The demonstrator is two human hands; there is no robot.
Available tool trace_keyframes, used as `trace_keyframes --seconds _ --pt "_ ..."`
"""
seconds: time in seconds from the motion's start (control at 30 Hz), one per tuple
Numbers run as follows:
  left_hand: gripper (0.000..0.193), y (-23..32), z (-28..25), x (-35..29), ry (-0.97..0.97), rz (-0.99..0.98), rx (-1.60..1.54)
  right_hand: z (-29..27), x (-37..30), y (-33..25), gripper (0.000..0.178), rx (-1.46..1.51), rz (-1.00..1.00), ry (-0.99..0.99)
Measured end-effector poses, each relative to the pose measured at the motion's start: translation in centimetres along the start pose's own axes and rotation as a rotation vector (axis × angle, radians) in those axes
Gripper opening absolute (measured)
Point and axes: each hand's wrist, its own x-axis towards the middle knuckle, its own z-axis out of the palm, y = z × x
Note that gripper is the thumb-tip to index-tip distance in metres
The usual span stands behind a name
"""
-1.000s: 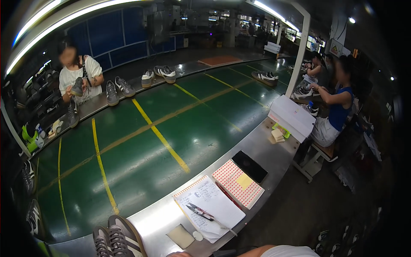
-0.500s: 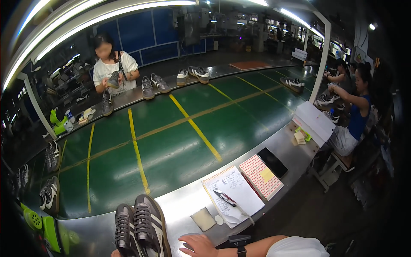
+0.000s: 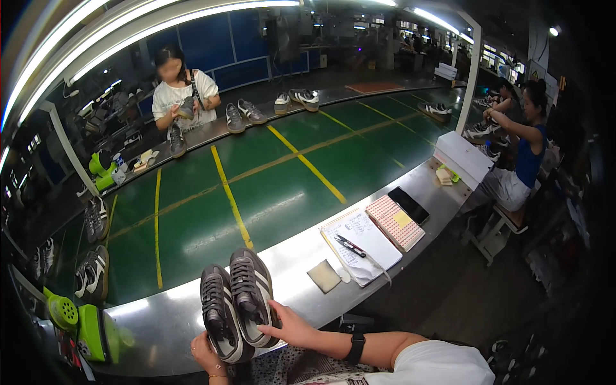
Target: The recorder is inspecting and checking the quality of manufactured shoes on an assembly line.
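Observation:
A pair of dark grey sneakers with pale stripes and gum soles lies at the near edge of the metal ledge, toes pointing away from me. My right hand [image 3: 294, 327] grips the right sneaker [image 3: 251, 282] near its heel, thumb at the collar and fingers along the outer side. At the heel of the left sneaker [image 3: 217, 301], my left hand [image 3: 206, 354] is closed against its outer side, its fingers partly hidden. A square beige pad [image 3: 324, 276] and a small white oval piece [image 3: 345, 275] rest to the right of the shoes.
Thread snips [image 3: 350, 246] lie on an open notebook [image 3: 369, 260], beside a red-patterned book [image 3: 393, 221] and a black phone [image 3: 409, 204]. A green conveyor belt [image 3: 192, 224] runs beyond the ledge. A bright green device [image 3: 96, 333] stands near left. Across the belt, a person [image 3: 186, 96] handles another sneaker.
My right hand has come off the ledge onto the right sneaker. More of my left hand shows at the left sneaker. The view has shifted, moving the scene within the picture.

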Motion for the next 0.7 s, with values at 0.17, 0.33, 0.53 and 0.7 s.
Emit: trace_keyframes --seconds 0.17,0.33,0.53,0.7 --pt "0.017 0.4 -1.6 0.0 -0.046 -0.075 -0.014 1.1 1.8 -0.7 0.085 -0.069 0.068 0.043" --pt "0.019 -0.5 -0.9 -0.4 -0.068 -0.057 -0.031 0.3 2.1 0.1 0.079 -0.193 0.084 0.134" --pt "0.024 -1.9 -0.5 -1.1 -0.107 -0.066 -0.041 -3.5 0.5 0.5 0.067 1.089 0.179 -0.206" --pt "0.025 -3.2 -0.9 -1.1 -0.033 -0.015 0.066 -7.0 -2.4 -0.9 0.062 1.103 0.011 -0.224"
